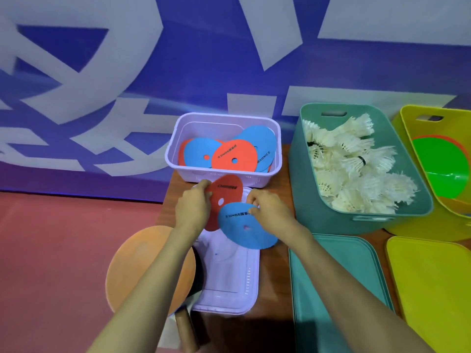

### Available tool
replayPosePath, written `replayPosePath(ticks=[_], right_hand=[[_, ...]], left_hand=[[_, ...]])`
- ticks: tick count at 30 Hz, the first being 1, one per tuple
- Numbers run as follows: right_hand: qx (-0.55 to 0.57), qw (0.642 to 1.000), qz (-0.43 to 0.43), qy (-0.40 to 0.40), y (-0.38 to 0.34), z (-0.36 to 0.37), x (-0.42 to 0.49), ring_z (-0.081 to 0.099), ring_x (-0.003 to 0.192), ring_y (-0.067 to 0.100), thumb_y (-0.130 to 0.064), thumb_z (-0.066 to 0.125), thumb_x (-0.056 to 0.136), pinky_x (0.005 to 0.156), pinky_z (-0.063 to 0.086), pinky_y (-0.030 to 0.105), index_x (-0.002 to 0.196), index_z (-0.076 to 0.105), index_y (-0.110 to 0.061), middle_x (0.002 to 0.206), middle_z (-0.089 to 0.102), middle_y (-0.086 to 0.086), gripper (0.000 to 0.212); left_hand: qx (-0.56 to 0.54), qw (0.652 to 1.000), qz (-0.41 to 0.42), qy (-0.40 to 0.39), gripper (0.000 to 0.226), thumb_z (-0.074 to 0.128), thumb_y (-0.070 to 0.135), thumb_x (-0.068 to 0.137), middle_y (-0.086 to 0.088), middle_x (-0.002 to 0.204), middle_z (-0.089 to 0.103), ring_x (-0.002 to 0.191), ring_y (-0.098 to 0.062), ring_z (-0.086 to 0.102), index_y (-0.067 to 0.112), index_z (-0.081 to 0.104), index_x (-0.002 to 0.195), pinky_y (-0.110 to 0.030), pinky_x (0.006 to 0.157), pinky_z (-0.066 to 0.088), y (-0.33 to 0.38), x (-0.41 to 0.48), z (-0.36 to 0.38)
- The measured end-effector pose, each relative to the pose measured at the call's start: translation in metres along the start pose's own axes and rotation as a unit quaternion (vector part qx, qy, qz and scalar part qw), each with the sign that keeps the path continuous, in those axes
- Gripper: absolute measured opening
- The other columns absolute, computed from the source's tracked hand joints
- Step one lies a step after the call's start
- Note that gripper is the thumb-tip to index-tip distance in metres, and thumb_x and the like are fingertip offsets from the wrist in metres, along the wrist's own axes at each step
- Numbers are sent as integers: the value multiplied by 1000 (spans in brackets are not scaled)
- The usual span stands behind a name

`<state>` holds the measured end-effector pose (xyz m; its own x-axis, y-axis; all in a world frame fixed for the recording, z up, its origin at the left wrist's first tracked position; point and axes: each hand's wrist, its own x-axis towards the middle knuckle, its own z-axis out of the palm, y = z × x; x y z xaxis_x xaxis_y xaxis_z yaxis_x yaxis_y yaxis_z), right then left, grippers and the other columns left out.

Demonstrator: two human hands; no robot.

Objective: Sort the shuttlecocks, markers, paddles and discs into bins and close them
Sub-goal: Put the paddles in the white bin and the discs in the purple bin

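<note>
My left hand (193,207) pinches a red disc (225,193) just in front of the lilac bin (178,159). My right hand (267,207) pinches a blue disc (244,229) that overlaps the red one's lower edge. Both discs hover over the lilac lid (229,281) lying on the table. Inside the lilac bin lie several red and blue discs (233,156). A teal bin (295,169) to the right holds several white shuttlecocks (356,169). The yellow bin (407,123) at far right holds green and orange round pieces (441,169).
A teal lid (339,289) and a yellow lid (433,289) lie flat in front of their bins. An orange paddle (142,263) with a wooden handle (186,329) lies at the table's left edge, partly under my left forearm. A blue and white banner stands behind the table.
</note>
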<state>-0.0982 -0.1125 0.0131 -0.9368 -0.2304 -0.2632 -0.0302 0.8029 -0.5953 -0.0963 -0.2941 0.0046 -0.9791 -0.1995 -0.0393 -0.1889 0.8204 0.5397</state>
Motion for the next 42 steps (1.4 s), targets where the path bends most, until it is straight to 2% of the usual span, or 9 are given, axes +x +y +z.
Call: replayPosePath(ticks=[4,8,12,17,26,28,31,36,42], right_hand=[[-98,993,-46,53,-13,-31,-10,55,99,31,-7,52,87,76,45,37,105,57,-19,111,56,7,23],[-167,978,-81,96,-22,-61,-16,56,96,37,-7,49,87,67,40,37,109,51,-17,109,54,9,24],[-153,970,-93,165,-32,-98,-8,57,95,39,-13,48,90,73,44,40,110,49,-16,110,55,11,20],[-106,959,-88,246,-43,-125,19,57,92,40,-7,40,93,70,45,41,111,47,-12,108,59,14,20],[-108,973,-36,201,-49,-110,102,55,98,40,-6,42,94,71,39,39,115,45,-7,112,60,19,22],[-77,978,-16,191,-46,-105,117,52,103,40,-3,41,93,72,37,38,122,43,-6,118,57,20,30],[-98,985,18,141,-36,-94,131,39,123,38,-4,44,93,93,37,41,136,31,-4,136,41,19,45],[-141,986,29,84,-24,-80,136,34,130,33,-17,48,95,102,34,39,139,32,-9,142,37,14,48],[-158,986,-6,61,-25,-61,125,36,127,33,-20,49,95,102,35,41,138,35,-11,138,39,12,47]], left_hand=[[49,998,12,26,21,44,15,94,-15,100,64,94,-40,57,17,58,110,-40,73,44,16,-11,-19],[38,997,13,64,24,45,19,95,-14,102,66,96,-39,57,23,58,114,-42,76,48,23,-15,-38],[-80,987,5,136,25,50,16,94,-17,101,67,96,-39,58,13,59,117,-44,81,48,28,-9,-64],[-199,970,-38,131,24,43,6,96,-16,107,62,88,-24,52,0,54,117,-24,67,32,40,17,-76],[-203,973,-73,80,31,43,7,94,-18,103,64,89,-31,58,5,51,125,-41,82,47,29,109,-44],[-199,975,-87,48,42,47,12,96,-19,121,58,105,-32,55,4,40,136,-38,89,42,24,123,-38],[-122,990,-73,19,60,56,21,92,-22,142,40,131,-35,37,-4,29,140,-39,104,28,13,134,-25],[-85,996,6,3,43,61,13,87,-14,133,49,128,-28,38,4,50,128,-34,106,28,8,129,-2],[-58,997,58,0,39,60,7,85,-14,130,50,123,-30,44,6,55,124,-36,104,34,8,106,12]])
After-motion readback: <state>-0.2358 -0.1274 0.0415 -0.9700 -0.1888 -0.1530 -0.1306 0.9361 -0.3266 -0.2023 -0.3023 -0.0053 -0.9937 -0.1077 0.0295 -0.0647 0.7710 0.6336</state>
